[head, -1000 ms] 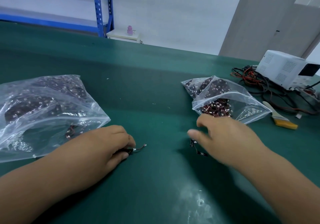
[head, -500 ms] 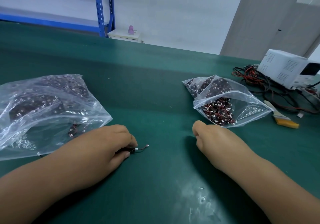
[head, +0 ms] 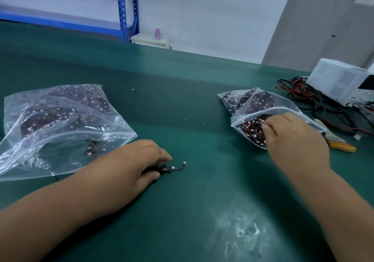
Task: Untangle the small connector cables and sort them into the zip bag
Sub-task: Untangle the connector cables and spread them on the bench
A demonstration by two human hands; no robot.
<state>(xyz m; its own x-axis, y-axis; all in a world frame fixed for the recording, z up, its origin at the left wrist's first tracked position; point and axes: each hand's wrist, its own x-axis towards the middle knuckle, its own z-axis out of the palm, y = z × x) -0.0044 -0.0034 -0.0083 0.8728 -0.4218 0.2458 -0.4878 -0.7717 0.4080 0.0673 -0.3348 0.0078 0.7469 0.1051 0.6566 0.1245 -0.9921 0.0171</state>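
Cable (head: 176,167) juts from pinching left hand (head: 133,164) fingers; right hand (head: 295,140) fingers curl among zip bag (head: 283,105) cables (head: 250,129), grip unclear

Surface (head: 192,110): dark green, whitish scuff patch near front edge. Large zip bag (head: 60,120) and small zip bag (head: 283,103): clear plastic. Connector cables (head: 251,128): red and black, white plug ends. Shelf frame (head: 123,8): blue. Instrument box (head: 340,79): white, dotted vent grids. Brush handle (head: 342,145): yellow-orange. Bottle (head: 158,34): pink.
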